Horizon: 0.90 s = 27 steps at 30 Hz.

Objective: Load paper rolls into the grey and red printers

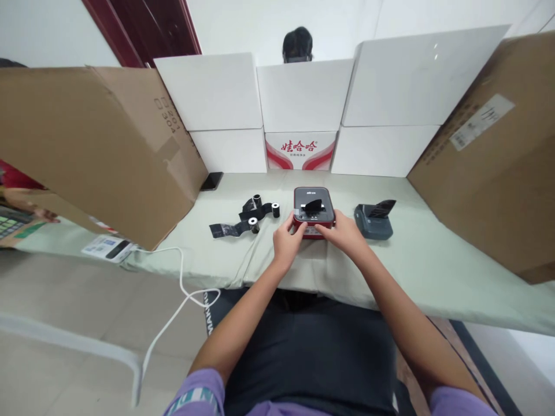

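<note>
In the head view, a small red-and-black label printer (316,199) lies on the table in front of me, a short black strip poking up from its top. My left hand (287,240) grips its near left corner, the thumb on the front edge. Around the near right corner closes my right hand (343,234), its thumb also at the front. To the right stands a dark grey printer (373,225) with a black strip rising from its top. Several small rolls of black strip (229,230), partly unwound, lie to the left.
White boxes (303,95) and a printed carton (301,151) line the back. Brown cardboard panels stand at left (108,144) and right (498,173). A phone (212,181) lies back left; a white cable (182,271) hangs off the front edge. Other people are partly visible.
</note>
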### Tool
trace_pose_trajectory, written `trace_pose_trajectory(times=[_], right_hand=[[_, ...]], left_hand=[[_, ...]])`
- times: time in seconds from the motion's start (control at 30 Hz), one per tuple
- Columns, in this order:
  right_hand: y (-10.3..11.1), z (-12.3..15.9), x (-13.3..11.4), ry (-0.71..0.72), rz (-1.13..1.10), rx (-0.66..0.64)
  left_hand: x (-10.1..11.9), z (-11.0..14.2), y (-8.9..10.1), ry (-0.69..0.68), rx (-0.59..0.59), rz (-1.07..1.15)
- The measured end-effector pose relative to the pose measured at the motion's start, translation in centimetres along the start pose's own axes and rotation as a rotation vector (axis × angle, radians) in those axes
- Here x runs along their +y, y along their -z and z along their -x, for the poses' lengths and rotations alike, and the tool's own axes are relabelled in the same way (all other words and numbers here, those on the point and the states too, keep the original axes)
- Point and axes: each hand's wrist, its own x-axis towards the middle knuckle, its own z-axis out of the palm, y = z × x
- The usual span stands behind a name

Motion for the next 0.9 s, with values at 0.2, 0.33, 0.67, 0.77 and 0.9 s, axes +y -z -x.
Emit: trace_pose_trajectory(times=[0.2, 0.33, 0.67, 0.77, 0.9], right_hand=[[-1.0, -2.5, 3.0, -0.111, -0.366, 0.135], [-3.7, -4.8, 5.8, -0.241, -0.742, 0.279], [-7.3, -4.6, 8.3, -0.200, -0.715, 0.412], [-7.2, -4.9, 8.6, -0.213, -0.741, 0.450], [-7.2, -5.2, 8.8, -0.220, -0.768, 0.470]], left_hand=[[-0.1, -0.9, 1.2, -0.209, 0.019, -0.183], [-0.7, -2.4, 2.1, -0.405, -0.086, -0.249], [-1.3, -3.2, 1.1, -0.250, 0.042, 0.017], [0.1, -4.9, 1.2, 0.104, 0.064, 0.134], [1.9, -7.1, 1.6, 0.452, -0.186, 0.218]])
